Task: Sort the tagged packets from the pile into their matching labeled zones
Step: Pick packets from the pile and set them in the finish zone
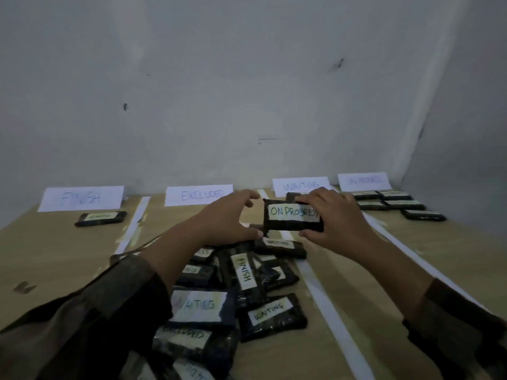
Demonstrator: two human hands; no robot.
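Right grip [332, 215] pinches ON PROGRESS packet [293, 218] over pile [247, 272]; left grip [227, 218] spread beside it. Next, likely: carry to desk's far-right zone [395, 220].

A makeshift sorting station in a plain, dimly lit room corner is shown. A light-brown board tabletop [55, 256] is set against white walls [219, 91] that are scuffed and marked. The surface is divided into lanes by white tape strips [323, 305] running from near to far. Handwritten paper signs are propped along the far edge, left to right: a FINISH sign [81, 198], an EXCLUDED sign [199, 195], a WAITING sign [300, 185] and an ON PROGRESS sign [364, 181]. Black packets [100, 218] with handwritten tags are laid in the lanes, and a pile [208, 305] of them is heaped at the near side.
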